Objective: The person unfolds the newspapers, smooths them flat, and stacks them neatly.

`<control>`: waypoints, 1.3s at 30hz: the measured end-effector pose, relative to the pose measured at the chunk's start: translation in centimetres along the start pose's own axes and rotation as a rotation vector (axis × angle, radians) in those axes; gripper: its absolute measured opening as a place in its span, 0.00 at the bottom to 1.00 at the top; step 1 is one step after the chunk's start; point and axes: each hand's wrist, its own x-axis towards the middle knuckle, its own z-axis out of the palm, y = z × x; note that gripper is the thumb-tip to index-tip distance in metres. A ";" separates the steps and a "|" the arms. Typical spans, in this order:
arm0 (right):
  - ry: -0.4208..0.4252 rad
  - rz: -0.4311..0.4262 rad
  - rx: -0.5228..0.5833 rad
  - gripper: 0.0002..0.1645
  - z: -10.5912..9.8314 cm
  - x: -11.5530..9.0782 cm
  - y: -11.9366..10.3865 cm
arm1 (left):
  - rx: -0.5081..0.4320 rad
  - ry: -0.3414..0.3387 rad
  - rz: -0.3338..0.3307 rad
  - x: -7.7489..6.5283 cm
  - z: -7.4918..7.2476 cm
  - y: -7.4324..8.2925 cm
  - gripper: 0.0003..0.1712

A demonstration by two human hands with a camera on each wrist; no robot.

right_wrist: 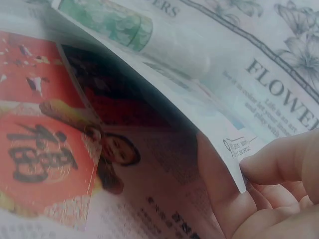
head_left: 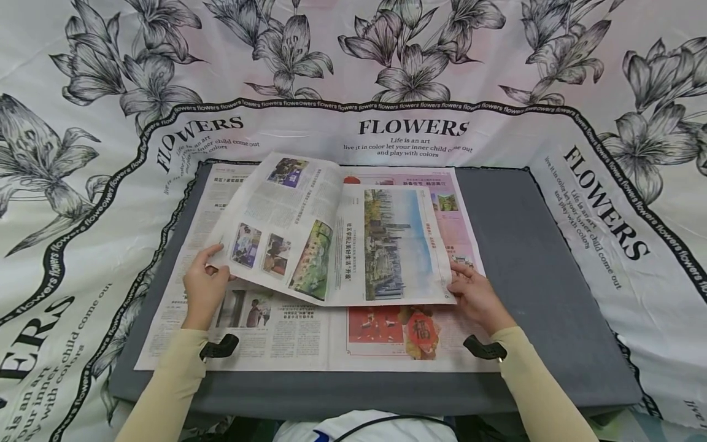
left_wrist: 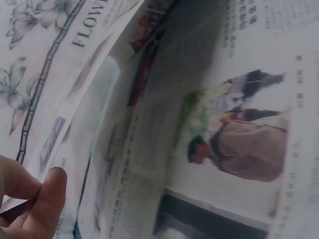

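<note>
A printed newspaper sheet [head_left: 349, 245], with a skyline picture on its right half and small photos on its left, is lifted above a larger newspaper [head_left: 298, 344] spread flat beneath it. My left hand [head_left: 205, 282] pinches the lifted sheet's left edge between thumb and fingers; the left wrist view shows the fingertips [left_wrist: 54, 186] close up. At the lower right corner, my right hand [head_left: 479, 296] grips the sheet, thumb on top and a finger underneath, as the right wrist view shows. The sheet's left half bows upward and hides part of the lower newspaper.
Both newspapers are over a dark grey padded tabletop [head_left: 530, 270], whose bare strip runs along the right. Around it lies a white cloth [head_left: 298, 132] printed with flowers and lettering. A black cable [head_left: 386, 420] crosses white fabric at the bottom edge.
</note>
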 end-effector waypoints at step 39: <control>0.099 0.092 0.034 0.41 -2.5 -1.2 -0.1 | -0.102 -0.224 -0.393 -0.6 -0.2 -2.7 0.41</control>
